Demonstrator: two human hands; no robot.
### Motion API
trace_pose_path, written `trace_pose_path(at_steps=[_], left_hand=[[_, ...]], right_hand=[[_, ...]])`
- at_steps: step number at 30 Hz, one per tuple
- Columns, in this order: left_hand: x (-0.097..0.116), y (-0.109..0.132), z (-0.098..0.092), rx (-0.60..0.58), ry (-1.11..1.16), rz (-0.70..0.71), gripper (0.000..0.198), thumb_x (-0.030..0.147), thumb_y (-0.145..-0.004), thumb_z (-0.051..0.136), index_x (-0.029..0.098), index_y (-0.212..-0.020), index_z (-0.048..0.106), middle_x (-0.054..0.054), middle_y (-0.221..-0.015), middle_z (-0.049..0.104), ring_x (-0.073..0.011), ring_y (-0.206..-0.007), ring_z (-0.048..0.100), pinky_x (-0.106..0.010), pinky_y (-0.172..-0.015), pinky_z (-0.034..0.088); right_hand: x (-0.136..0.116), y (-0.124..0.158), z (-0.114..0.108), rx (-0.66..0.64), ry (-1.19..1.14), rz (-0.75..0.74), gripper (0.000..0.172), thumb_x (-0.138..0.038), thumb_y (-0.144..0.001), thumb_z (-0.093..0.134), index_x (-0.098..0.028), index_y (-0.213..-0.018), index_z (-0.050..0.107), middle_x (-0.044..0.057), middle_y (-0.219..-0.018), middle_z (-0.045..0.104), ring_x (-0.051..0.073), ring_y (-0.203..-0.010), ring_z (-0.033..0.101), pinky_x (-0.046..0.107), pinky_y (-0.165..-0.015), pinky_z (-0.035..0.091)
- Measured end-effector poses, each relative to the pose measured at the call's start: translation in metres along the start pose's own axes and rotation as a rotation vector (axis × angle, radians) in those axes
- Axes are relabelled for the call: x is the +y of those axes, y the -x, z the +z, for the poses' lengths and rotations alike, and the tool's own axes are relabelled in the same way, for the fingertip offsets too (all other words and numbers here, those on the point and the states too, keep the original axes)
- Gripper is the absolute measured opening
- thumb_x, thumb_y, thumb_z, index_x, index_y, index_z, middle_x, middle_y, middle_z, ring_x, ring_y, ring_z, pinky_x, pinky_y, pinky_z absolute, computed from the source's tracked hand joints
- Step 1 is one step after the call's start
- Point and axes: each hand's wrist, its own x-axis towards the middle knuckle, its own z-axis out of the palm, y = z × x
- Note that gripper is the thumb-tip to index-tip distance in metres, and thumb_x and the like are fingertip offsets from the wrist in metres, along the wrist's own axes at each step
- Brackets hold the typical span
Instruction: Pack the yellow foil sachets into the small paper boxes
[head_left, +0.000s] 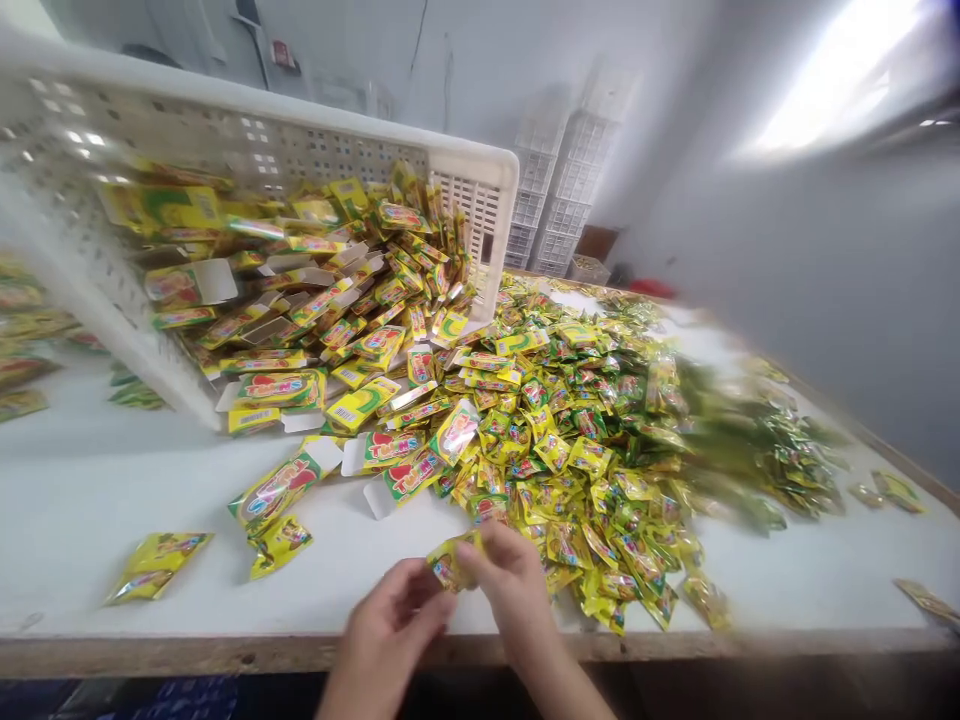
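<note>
My right hand (pixel 514 585) pinches a small shiny yellow packet (pixel 450 562) between thumb and fingers, just above the table's front edge. At the packet's left end, the curled fingers of my left hand (pixel 397 615) close on it; its fingertips are partly hidden. Right behind my hands spreads a heap of similar yellow and green packets (pixel 592 460). Flat printed cartons (pixel 409 475) lie beside the heap, some with white end flaps open. Left of my hands are a loose packet (pixel 279 545), a larger carton (pixel 281 490) and another loose packet (pixel 159 565).
A white plastic crate (pixel 495 175) lies tipped at the left, its cartons (pixel 337 290) spilling onto the white table (pixel 360 580). More packets (pixel 795 450) lie at the right, partly blurred. Stacked crates (pixel 562 200) stand along the back wall.
</note>
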Motion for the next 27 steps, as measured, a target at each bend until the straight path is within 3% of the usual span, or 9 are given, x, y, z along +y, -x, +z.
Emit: trace_pose_path(at_steps=[4,8,11,14,17,19,23,25,27], left_hand=[[-0.012,-0.011,0.045,-0.171,0.046,0.021,0.032,0.042,-0.063,0.084,0.017,-0.065,0.063,0.002,-0.060,0.061,-0.0152,-0.060,0.057,-0.024,-0.058,0.048],[-0.019,-0.009,0.050,-0.183,0.138,-0.032,0.030,0.044,-0.070,0.079,0.017,-0.079,0.068,-0.001,-0.075,0.066,-0.0180,-0.075,0.060,-0.025,-0.068,0.051],[-0.016,-0.011,0.038,-0.225,0.217,-0.123,0.031,0.042,-0.078,0.074,0.016,-0.094,0.070,-0.004,-0.083,0.067,-0.0169,-0.078,0.059,-0.024,-0.066,0.049],[-0.010,-0.017,0.026,-0.300,0.306,-0.226,0.033,0.033,-0.081,0.074,0.018,-0.109,0.065,-0.004,-0.089,0.068,-0.0120,-0.070,0.057,-0.021,-0.060,0.044],[-0.004,-0.019,0.027,-0.395,0.348,-0.416,0.043,0.025,-0.078,0.073,0.022,-0.117,0.057,-0.001,-0.085,0.066,-0.0075,-0.055,0.052,-0.019,-0.051,0.038],[-0.002,-0.020,0.031,-0.430,0.269,-0.476,0.044,0.026,-0.078,0.069,0.022,-0.119,0.054,0.002,-0.073,0.063,-0.0073,-0.048,0.048,-0.019,-0.045,0.032],[-0.008,-0.035,0.024,-0.312,-0.127,-0.181,0.040,0.047,-0.084,0.059,0.021,-0.115,0.053,0.003,-0.058,0.059,-0.0138,-0.048,0.052,-0.023,-0.046,0.035],[-0.011,-0.049,0.008,-0.154,-0.333,0.051,0.037,0.049,-0.083,0.060,0.021,-0.107,0.058,0.001,-0.064,0.061,-0.0175,-0.058,0.057,-0.028,-0.056,0.044],[-0.011,-0.066,-0.011,0.045,-0.537,0.234,0.032,0.047,-0.082,0.059,0.022,-0.102,0.062,-0.003,-0.078,0.065,-0.0213,-0.071,0.061,-0.032,-0.067,0.047]], right_hand=[[-0.010,0.005,-0.018,0.140,0.211,-0.086,0.046,-0.040,-0.083,0.066,-0.019,-0.054,0.038,-0.007,-0.054,0.028,0.008,-0.052,0.029,0.022,-0.046,0.024],[0.001,0.005,-0.029,0.150,0.347,-0.150,0.043,-0.036,-0.084,0.065,-0.018,-0.053,0.042,-0.007,-0.055,0.027,0.009,-0.053,0.029,0.022,-0.048,0.024],[0.002,0.011,-0.034,0.009,0.280,-0.135,0.017,-0.032,-0.091,0.057,-0.019,-0.096,0.068,-0.005,-0.060,0.044,0.010,-0.051,0.041,0.021,-0.048,0.035],[-0.009,0.022,-0.047,-0.196,0.309,-0.214,0.045,-0.019,-0.091,0.052,-0.030,-0.135,0.053,0.002,-0.086,0.062,0.016,-0.073,0.060,0.026,-0.064,0.051],[-0.018,0.027,-0.061,-0.239,0.542,-0.403,0.053,-0.002,-0.079,0.057,-0.036,-0.118,0.068,0.006,-0.114,0.059,0.021,-0.103,0.058,0.032,-0.083,0.052],[-0.019,0.022,-0.066,-0.209,0.605,-0.486,0.048,0.002,-0.074,0.055,-0.035,-0.096,0.077,0.005,-0.113,0.060,0.021,-0.102,0.059,0.032,-0.082,0.052],[-0.008,-0.011,-0.060,-0.097,0.507,-0.326,0.021,-0.007,-0.076,0.061,-0.023,-0.080,0.074,0.002,-0.077,0.066,0.018,-0.073,0.063,0.027,-0.064,0.051],[0.002,-0.031,-0.052,0.041,0.485,-0.116,0.007,-0.017,-0.076,0.067,-0.019,-0.083,0.067,-0.003,-0.062,0.059,0.015,-0.054,0.058,0.024,-0.049,0.046],[0.010,-0.046,-0.043,0.176,0.535,-0.010,0.012,-0.020,-0.073,0.068,-0.019,-0.082,0.059,-0.006,-0.057,0.053,0.013,-0.046,0.052,0.022,-0.042,0.038]])
